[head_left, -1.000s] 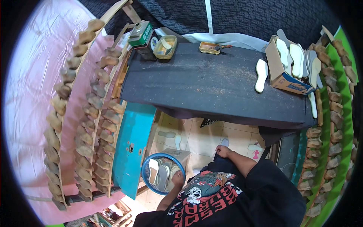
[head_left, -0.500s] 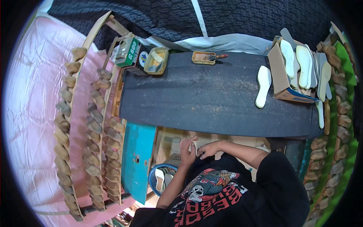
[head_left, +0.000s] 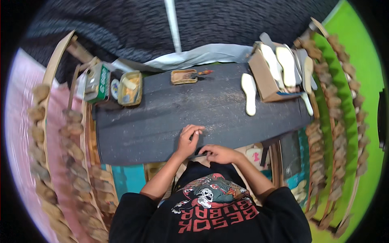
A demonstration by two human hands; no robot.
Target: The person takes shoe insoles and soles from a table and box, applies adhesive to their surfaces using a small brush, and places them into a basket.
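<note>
Bench under a dark cloth (head_left: 162, 119), crumbs scattered on it, racks of wooden lasts both sides (L rack (head_left: 75, 129), R rack (head_left: 334, 115)), black curtain (head_left: 121, 32) behind. Main change: about 1 s ago the L hand (head_left: 189, 141) was down in the blue basket of soles, R hand (head_left: 221, 154) by the lap; half a sec ago they met in front of the shirt; now both are up at the bench's near edge & the basket's out of view. So work has moved from basket to benchtop, by the look of it.

L hand sits over the cloth, fingers loosely bent, thumb close by, nothing visible in it. R hand is just beside the L wrist, fingers curled by a dark patch; poor view there, so can't tell if it's pinching smth or just at the cloth edge.

Cream sole (head_left: 249, 94) lies flat, untouched, R of the hands, next to the carton (head_left: 259, 75) full of more soles; hasn't shifted on the cloth. Tray (head_left: 178, 77) w/ brush (head_left: 202, 73), yellowish tub (head_left: 139, 90) & green can (head_left: 97, 87) also unmoved, at the far side.
</note>
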